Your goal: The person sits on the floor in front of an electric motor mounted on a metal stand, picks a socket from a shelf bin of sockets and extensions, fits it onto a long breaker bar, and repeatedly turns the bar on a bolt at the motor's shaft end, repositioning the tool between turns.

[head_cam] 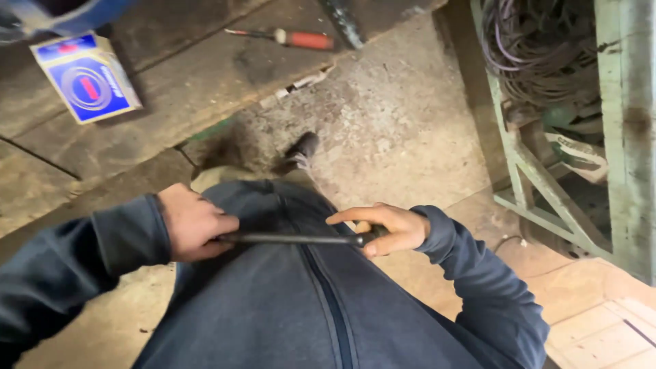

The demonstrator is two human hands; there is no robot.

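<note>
While the left hand (195, 222) is fisted on one end, the right hand (389, 229) pinches the other; the dark metal rod (294, 239) looks rigid, fairly heavy, smooth; grip at both ends.

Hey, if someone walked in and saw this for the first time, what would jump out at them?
First, the thin dark metal rod, held level across the lap with the left hand closed on one end and the right hand on the other. Next, the bright blue cardboard box on the wooden boards at upper left, and the red-handled screwdriver lying further along them.
</note>
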